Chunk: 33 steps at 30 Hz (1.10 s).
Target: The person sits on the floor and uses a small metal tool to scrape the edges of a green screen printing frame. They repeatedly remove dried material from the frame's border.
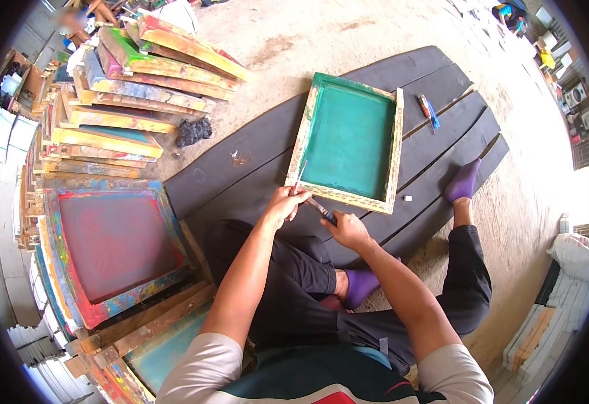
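A wooden screen-printing frame (397, 155) with green mesh (351, 138) lies on the dark mat in front of me. At its near left corner, my left hand (283, 206) is closed round a thin stick (299, 178), reddish at its lower end and pointing up over the frame's edge. My right hand (349, 230) grips the black handle of a tool (320, 209). That tool's far end reaches toward my left fingers; its kind cannot be made out. Both hands are close to the frame's near edge. Whether they touch it is unclear.
Beneath the frame is a dark grooved mat (247, 161). Beyond it lie a blue and red cutter-like tool (430, 112) and a small white piece (407, 198). Stacked paint-stained frames (153, 104) stand left, with a red-edged screen (116, 236) nearer. A black crumpled lump (194, 132) lies beside the stack.
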Available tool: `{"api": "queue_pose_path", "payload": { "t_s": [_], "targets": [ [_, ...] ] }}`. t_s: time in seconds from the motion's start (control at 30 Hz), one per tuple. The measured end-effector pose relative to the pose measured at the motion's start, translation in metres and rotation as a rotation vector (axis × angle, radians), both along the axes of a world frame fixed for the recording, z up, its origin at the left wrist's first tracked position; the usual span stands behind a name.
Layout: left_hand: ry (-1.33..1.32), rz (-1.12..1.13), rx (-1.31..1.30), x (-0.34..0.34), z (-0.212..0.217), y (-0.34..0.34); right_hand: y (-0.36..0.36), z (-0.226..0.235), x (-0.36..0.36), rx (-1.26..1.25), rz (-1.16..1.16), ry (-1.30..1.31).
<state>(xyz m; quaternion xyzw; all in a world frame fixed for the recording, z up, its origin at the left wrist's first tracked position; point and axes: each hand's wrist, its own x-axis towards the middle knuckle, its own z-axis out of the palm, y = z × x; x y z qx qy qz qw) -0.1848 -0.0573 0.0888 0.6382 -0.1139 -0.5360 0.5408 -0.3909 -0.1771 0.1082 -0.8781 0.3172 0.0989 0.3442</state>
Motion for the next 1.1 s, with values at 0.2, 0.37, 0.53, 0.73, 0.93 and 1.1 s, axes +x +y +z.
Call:
{"api": "queue_pose_path", "payload": {
  "t_s": [0.2, 0.37, 0.53, 0.73, 0.93, 1.1],
  "targets": [
    [-0.007, 0.05, -0.033, 0.01, -0.007, 0.006, -0.002, 0.001, 0.019, 0.145, 0.029, -0.036],
    [-0.089, 0.169, -0.027, 0.025, -0.022, 0.007, -0.014, -0.008, 0.039, 0.444, 0.036, -0.024],
    [-0.158, 0.594, 0.032, 0.07, -0.026, 0.004, -0.016, -0.009, 0.038, 0.532, -0.007, -0.034],
    [-0.277, 0.979, 0.152, 0.135, -0.068, 0.013, -0.021, -0.031, 0.008, 0.515, -0.09, 0.046],
    [-0.837, 1.091, 0.477, 0.158, -0.146, 0.036, -0.021, -0.023, -0.003, 0.67, -0.198, 0.113],
    [-0.69, 1.0, 0.567, 0.146, -0.129, 0.02, -0.04, -0.02, -0.015, 0.763, -0.312, 0.12]
  ]
}}
